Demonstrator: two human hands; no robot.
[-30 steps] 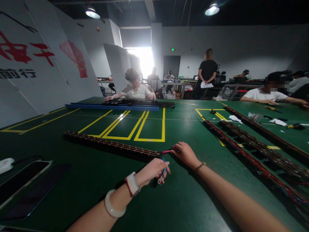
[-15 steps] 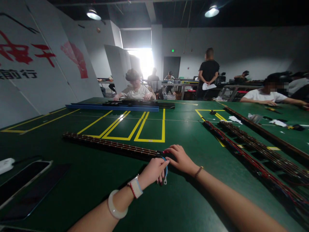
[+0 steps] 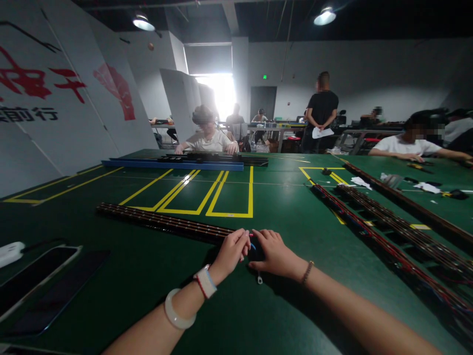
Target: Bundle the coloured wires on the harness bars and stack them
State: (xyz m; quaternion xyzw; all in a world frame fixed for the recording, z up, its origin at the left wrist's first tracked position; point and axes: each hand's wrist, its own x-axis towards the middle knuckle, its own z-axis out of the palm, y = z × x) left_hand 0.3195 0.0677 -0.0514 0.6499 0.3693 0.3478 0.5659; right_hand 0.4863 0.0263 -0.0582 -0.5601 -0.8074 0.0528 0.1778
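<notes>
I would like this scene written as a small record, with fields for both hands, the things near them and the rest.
Left hand: at the near right end of the long dark strip; the left hand has its fingers bent, grip unclear
Right hand: beside it, the right hand has its thumb spread from its fingers
Things: long dark strip, blue wire between the hands, metal lug below the right thumb
Rest: green table, blue rail at the far side, red-wired bundle at right
</notes>
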